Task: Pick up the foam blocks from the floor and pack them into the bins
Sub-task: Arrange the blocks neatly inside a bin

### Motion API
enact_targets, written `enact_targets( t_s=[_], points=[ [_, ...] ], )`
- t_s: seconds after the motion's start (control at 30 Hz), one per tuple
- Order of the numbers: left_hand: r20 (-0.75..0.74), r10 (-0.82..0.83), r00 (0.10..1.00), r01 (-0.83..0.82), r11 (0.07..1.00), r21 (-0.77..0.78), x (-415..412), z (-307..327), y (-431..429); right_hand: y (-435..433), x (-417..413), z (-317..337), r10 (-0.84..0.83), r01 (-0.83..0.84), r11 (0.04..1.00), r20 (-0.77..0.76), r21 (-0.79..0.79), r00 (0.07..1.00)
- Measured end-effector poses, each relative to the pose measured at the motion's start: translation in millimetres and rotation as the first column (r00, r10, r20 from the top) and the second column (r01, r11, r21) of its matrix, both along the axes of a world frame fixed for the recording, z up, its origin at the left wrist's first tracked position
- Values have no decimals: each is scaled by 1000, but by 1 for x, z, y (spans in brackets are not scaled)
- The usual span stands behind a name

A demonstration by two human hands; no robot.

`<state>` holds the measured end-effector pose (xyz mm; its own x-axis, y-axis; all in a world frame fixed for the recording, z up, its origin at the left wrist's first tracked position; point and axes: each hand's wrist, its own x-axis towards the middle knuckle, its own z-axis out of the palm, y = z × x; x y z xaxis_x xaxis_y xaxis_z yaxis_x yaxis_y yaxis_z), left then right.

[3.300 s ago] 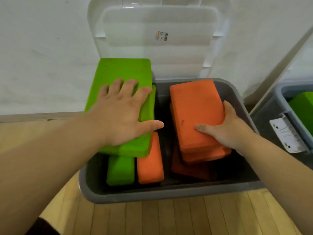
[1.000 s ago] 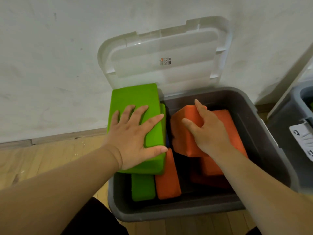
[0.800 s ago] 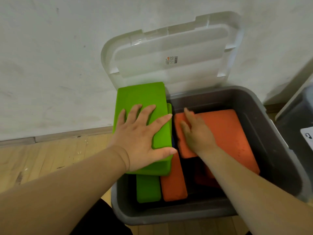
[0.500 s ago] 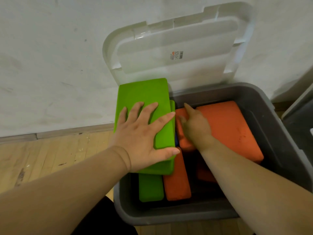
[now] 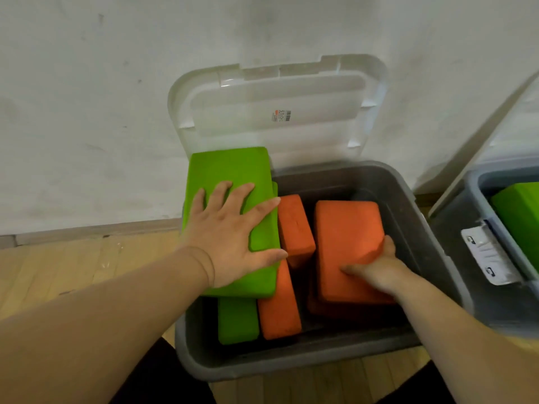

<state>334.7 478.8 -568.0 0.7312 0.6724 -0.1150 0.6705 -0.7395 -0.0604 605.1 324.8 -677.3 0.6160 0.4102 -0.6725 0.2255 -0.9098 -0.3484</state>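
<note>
Both long axes point toward wall [image 5: 87, 112]: left hand [image 5: 230, 237] flat on green block [image 5: 227, 167], right hand [image 5: 376, 266] grips orange block [image 5: 347, 237].

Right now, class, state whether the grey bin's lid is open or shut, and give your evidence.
Open. The clear lid stands tipped back against the wall, leaving the grey bin uncovered.

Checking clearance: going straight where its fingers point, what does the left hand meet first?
The left hand, flat on the green block, would likely meet the open lid first; depth unclear.
</note>
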Motion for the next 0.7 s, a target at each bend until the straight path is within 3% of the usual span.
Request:
enact_targets(
  t_s=[0.2, 0.3, 0.4, 0.53, 0.7],
  points=[
    [-8, 13, 1000, -13, 1000, -13, 2, 4, -2, -27, -2, -2, -220, 251, 965, -277, 79, 935],
    [-9, 14, 1000, -14, 1000, -9, 0, 4, -3, -33, 5, 14, -174, 247, 948, -324, 201, 930],
    [0, 15, 1000, -15, 1000, -3, 1, 3, -4, -37, 11, 44, -196, 257, 893, -194, 370, 961],
    [-2, 16, 1000, -16, 1000, 16, 2, 2, -4, -47, 8, 76, -124, -14, 870, 246, 492, 961],
    [6, 19, 1000, -19, 999, 30, 3, 0, -5, -51, -2, 80, -177, -89, 796, 370, 599, 912]
  ],
)
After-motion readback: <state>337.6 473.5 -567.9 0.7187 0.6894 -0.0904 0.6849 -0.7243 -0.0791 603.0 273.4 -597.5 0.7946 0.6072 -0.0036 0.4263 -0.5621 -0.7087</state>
